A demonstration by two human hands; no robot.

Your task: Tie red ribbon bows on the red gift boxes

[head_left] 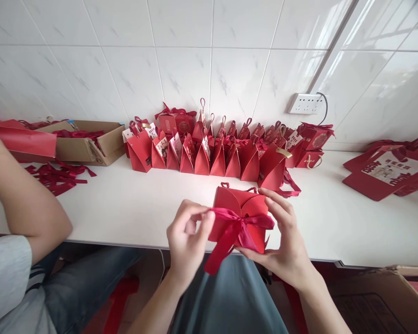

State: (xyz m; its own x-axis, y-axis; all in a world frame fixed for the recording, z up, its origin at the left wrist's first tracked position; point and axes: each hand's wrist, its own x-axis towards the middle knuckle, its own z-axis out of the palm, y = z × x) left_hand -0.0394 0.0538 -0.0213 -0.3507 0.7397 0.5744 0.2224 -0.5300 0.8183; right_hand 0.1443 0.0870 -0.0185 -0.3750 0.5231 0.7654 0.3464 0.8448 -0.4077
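A small red gift box [226,197] is held over the table's front edge, tilted toward me. Across its front is a dark red satin ribbon [242,225] tied in a bow, with a tail hanging below the box. My left hand [190,236] pinches the bow's left loop between thumb and fingertips. Wrapped around the box's right side is my right hand [282,236], fingers on the upper right corner and thumb beneath. Behind the box, rows of finished red gift boxes [218,157] with loop handles stand on the white table [139,204].
A co-worker's arm [28,199] reaches in at the left, near loose ribbons [59,176] and an open cardboard box [101,150]. Flat red bags [386,171] lie at the right. A power strip [304,103] is on the tiled wall. Another carton [376,297] stands low right.
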